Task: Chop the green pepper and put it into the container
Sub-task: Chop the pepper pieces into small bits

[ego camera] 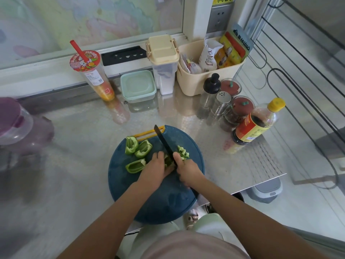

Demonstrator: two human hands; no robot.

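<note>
A round blue cutting board (156, 200) is seen nearest, laid on a steel counter (80, 146) and reaching its front edge. On the board, a black knife (165, 144) is gripped by the right hand (186, 170), which is closed around the handle, the blade pointing away toward the board's yellow-trimmed far edge. A green pepper piece (168, 161) is pressed down by the left hand (158, 168), fingers curled on it just left of the blade. Cut strips (183, 152) are piled just right of the blade. Three larger pepper sections (137, 149) are left lying on the left part of the board, apart from the hands. Farther back, a lidded pale green container (138, 86) is set near the window frame, between a sealed drink cup (93, 75) with a red straw and a tall clear canister (164, 62). To the right, a dark sauce bottle (255, 124), shakers (220, 103) and a beige basket (194, 83) of packets are grouped.
</note>
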